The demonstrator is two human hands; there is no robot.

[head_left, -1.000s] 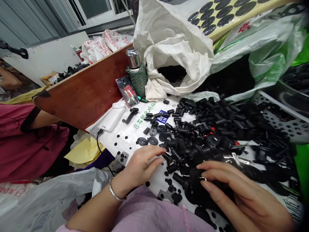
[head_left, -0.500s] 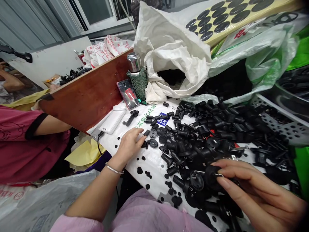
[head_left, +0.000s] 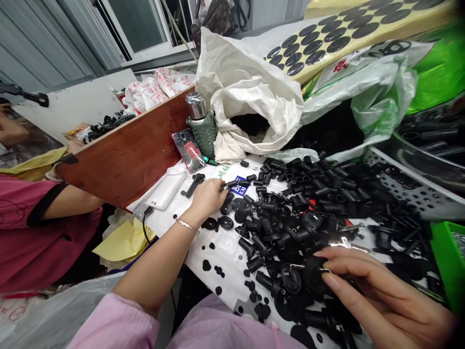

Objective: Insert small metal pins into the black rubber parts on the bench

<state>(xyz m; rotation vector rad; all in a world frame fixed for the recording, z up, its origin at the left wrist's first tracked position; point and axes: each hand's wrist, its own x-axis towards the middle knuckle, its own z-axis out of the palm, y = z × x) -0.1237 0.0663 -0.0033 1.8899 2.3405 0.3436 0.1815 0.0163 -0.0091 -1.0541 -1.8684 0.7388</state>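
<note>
A big heap of black plastic parts (head_left: 327, 203) covers a white printed sheet (head_left: 225, 247). My left hand (head_left: 208, 196) reaches far forward with a bangle on its wrist. Its fingers curl down onto a small black tube at the heap's left edge, beside round black discs (head_left: 225, 222). My right hand (head_left: 378, 295) rests low at the right. Its thumb and fingers pinch a round black part (head_left: 314, 274) with a small metal piece at its edge.
A wooden board (head_left: 127, 150) stands at the left, with a person in a dark red top (head_left: 32, 232) behind it. A phone (head_left: 188, 150), a steel flask (head_left: 199, 121), a white power bank (head_left: 165, 190), white sacks (head_left: 250, 97) and a green crate (head_left: 448, 252) ring the heap.
My left hand has moved forward, away from me, from near my lap to the far left edge of the heap. My right hand keeps its hold and barely shifts.
</note>
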